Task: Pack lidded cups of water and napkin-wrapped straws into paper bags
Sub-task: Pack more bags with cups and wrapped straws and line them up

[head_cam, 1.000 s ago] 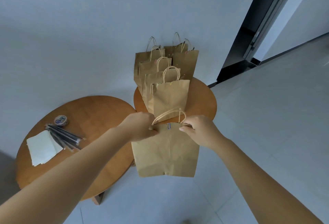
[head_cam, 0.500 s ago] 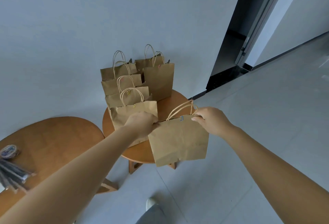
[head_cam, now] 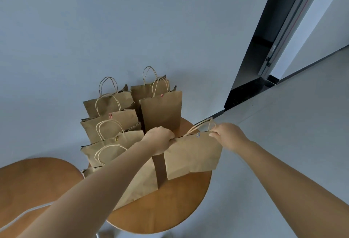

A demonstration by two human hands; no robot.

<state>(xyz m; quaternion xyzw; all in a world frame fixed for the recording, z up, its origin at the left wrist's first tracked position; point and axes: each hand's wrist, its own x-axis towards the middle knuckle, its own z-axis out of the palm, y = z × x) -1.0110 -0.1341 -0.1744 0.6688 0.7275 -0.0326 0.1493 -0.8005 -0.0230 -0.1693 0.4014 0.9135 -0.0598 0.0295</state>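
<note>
Left hand (head_cam: pixel 160 139) is curled on the left top corner of the paper bag (head_cam: pixel 192 156) | right hand (head_cam: pixel 228 135) is pinched on the right corner | bag is held upright over round table (head_cam: pixel 170 209), just right of standing bags (head_cam: pixel 160 113) | table lies straight below

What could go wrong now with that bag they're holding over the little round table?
The left hand and right hand pinch the held bag by its top edge; if its unseen contents are heavy, the paper might tear. It hangs close to the standing bags, so setting it down could knock one over. Its right corner is near the table edge, so it might tip off.
</note>
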